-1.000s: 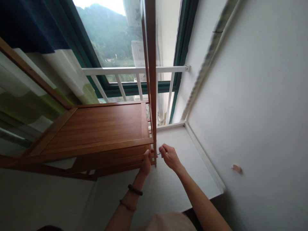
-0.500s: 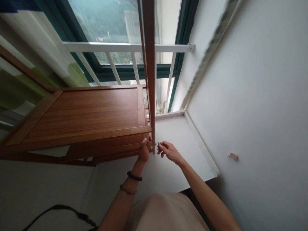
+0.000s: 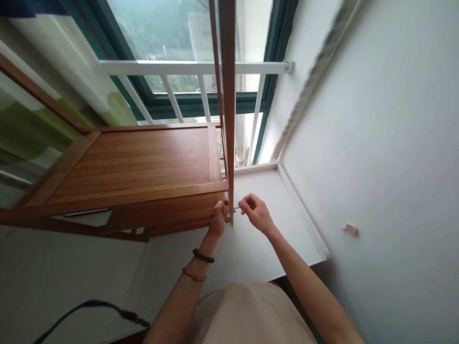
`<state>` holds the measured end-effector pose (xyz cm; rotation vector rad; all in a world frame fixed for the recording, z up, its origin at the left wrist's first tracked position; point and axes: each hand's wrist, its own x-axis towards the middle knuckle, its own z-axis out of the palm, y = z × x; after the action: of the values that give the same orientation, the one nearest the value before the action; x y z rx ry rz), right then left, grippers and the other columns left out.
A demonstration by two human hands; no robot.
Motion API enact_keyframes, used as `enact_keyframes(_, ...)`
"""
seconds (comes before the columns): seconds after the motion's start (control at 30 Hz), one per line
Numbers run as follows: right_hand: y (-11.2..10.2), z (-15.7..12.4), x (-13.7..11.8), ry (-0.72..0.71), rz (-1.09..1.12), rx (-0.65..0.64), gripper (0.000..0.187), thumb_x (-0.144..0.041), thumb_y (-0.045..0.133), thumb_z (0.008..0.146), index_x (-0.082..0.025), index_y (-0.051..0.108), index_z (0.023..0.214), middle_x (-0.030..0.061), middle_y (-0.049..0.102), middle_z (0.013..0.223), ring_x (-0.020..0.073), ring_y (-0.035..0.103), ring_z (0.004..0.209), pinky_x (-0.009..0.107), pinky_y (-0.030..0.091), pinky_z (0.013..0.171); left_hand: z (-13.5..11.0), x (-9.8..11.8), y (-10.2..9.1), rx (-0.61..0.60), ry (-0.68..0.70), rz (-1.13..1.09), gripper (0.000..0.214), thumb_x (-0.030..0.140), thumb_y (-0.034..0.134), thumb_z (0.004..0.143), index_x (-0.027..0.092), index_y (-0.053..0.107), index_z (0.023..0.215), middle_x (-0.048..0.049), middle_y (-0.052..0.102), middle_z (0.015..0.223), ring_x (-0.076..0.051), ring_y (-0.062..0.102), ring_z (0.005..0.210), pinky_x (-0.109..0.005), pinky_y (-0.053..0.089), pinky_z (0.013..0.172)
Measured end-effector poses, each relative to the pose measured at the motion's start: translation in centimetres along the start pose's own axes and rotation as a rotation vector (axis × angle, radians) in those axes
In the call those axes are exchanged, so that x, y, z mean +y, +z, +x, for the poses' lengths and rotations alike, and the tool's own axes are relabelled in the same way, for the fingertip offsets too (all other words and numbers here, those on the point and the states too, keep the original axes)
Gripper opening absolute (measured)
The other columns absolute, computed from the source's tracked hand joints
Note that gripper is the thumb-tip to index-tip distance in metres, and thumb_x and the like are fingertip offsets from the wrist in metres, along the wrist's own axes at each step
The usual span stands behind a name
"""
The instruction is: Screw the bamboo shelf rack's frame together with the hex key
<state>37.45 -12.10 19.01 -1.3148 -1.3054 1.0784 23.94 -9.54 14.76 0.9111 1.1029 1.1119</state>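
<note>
A brown wooden shelf rack (image 3: 154,157) stands at the left, its upright post (image 3: 228,105) rising along the right side. My left hand (image 3: 217,220) is closed round the end of a lower shelf beside the post, thumb on top; its other fingers are mostly hidden. Just right of the post, my right hand (image 3: 256,212) pinches a small, thin, dark hex key (image 3: 237,207) between thumb and fingertips. The tool points left at the post's outer face. Whether its tip sits in a screw is too small to tell.
Behind the rack are a white railing (image 3: 165,68) and a green-framed window (image 3: 267,95). A curtain (image 3: 60,62) hangs at the left. Under the hands lies a white ledge (image 3: 287,234), bordered by the right wall (image 3: 387,157) with a hook (image 3: 350,229). A black strap (image 3: 93,303) lies lower left.
My right hand has turned and lifted slightly, its fingers now curled tighter round the hex key. My left hand keeps its hold on the shelf. The view has shifted a little.
</note>
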Motion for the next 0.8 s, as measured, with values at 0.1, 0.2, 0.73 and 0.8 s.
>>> enact_keyframes(0.1, 1.0, 2.7, 0.5, 0.013, 0.062, 0.093, 0.030, -0.046, 0.054, 0.074, -0.018, 0.044, 0.071, -0.0045, 0.046, 0.059, 0.0081, 0.046, 0.052, 0.022, 0.039, 0.053, 0.0, 0.0, 0.1, 0.012, 0.016, 0.005, 0.037, 0.047, 0.034, 0.076, 0.016, 0.054, 0.075, -0.0032, 0.061, 0.072, -0.019, 0.059, 0.067, -0.032, 0.045, 0.068)
enact_keyframes(0.2, 1.5, 4.1, 1.7, 0.099, 0.143, 0.060, 0.030, -0.045, 0.059, 0.069, -0.019, 0.044, 0.073, -0.0068, 0.044, 0.059, 0.0062, 0.044, 0.047, 0.020, 0.038, 0.048, 0.1, -0.1, 0.0, 0.033, 0.029, 0.020, 0.036, 0.047, 0.034, 0.076, 0.017, 0.054, 0.074, -0.0034, 0.061, 0.074, -0.020, 0.059, 0.070, -0.034, 0.045, 0.070)
enact_keyframes(0.73, -0.9, -2.3, -0.2, 0.085, 0.209, -0.193, 0.028, -0.030, 0.042, 0.084, -0.014, 0.064, 0.093, -0.0007, 0.052, 0.060, 0.0078, 0.046, 0.054, 0.022, 0.035, 0.050, 0.0, -0.3, -0.6, 0.148, 0.079, 0.188, 0.032, 0.042, 0.035, 0.078, 0.019, 0.055, 0.067, -0.0014, 0.062, 0.074, -0.019, 0.055, 0.082, -0.030, 0.040, 0.082)
enact_keyframes(0.8, -0.5, -1.0, -0.1, 0.061, 0.247, -0.163, 0.029, -0.029, 0.042, 0.083, -0.014, 0.064, 0.097, -0.0011, 0.051, 0.061, 0.0081, 0.047, 0.054, 0.022, 0.035, 0.050, 0.1, -0.3, -0.6, 0.142, 0.081, 0.198, 0.032, 0.041, 0.035, 0.078, 0.019, 0.055, 0.066, -0.0017, 0.062, 0.074, -0.019, 0.055, 0.082, -0.030, 0.040, 0.083)
